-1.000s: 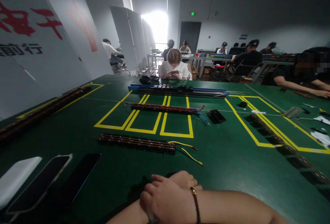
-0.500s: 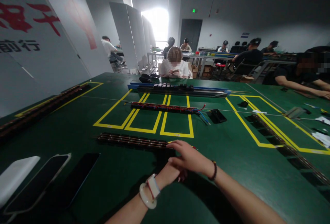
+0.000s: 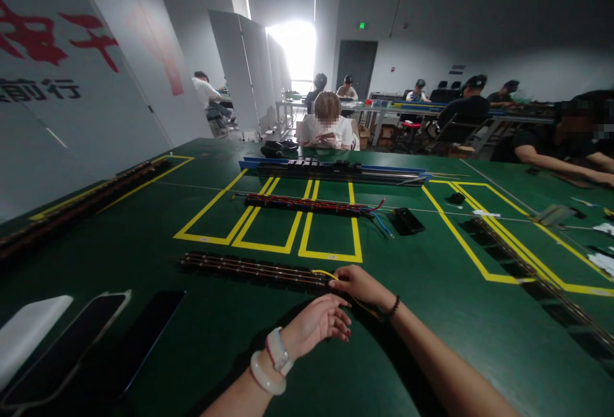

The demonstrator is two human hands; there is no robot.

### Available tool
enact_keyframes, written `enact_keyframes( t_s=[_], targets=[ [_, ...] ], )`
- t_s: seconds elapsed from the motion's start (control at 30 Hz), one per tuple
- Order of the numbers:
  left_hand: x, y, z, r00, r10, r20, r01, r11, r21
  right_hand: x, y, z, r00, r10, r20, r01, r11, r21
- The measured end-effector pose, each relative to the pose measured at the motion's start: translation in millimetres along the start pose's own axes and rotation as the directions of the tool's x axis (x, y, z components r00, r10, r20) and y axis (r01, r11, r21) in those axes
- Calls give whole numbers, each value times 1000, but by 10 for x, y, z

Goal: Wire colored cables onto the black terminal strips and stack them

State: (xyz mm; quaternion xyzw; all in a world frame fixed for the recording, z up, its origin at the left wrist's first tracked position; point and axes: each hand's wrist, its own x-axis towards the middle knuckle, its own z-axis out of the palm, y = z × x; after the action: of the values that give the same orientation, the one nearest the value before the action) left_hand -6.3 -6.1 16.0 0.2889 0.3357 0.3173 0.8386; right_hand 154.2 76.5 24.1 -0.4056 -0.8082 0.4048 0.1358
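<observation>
On the table (image 3: 503, 334), the near bar assembly (image 3: 254, 268) lies before the taped frames (image 3: 263, 247), the wired strip (image 3: 307, 203) across them and the rails (image 3: 336, 173) behind, smartphones (image 3: 151, 340) front left, the right hand (image 3: 357, 284) at its right end, the left hand (image 3: 316, 322) just in front.

The right hand (image 3: 359, 286) partly hides the yellow wire (image 3: 324, 273).
</observation>
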Motion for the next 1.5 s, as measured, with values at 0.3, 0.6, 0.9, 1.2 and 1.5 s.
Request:
enact_keyframes(
  t_s=[0.3, 0.6, 0.9, 1.2, 1.5],
  targets=[
    [-9, 4, -53, 991, 18, -131, -14, 999, 30, 317, -271, 308, 999, -5, -48, 8, 998, 58],
    [4, 94, -92, 970, 123, -209, -11, 884, 468, 85, -165, 224, 996, -13, -84, 30, 979, 200],
    [-23, 115, -95, 959, 114, -261, 3, 912, 410, 52, -173, 274, 988, -63, -140, 81, 988, 132],
    [-46, 121, -85, 952, 150, -265, -73, 958, 277, -6, -234, 318, 948, -196, -250, 148, 969, -197],
    [-15, 96, -147, 964, 182, -192, -183, 983, 10, -98, -419, 230, 978, -126, -166, 43, 901, -431]
  ],
)
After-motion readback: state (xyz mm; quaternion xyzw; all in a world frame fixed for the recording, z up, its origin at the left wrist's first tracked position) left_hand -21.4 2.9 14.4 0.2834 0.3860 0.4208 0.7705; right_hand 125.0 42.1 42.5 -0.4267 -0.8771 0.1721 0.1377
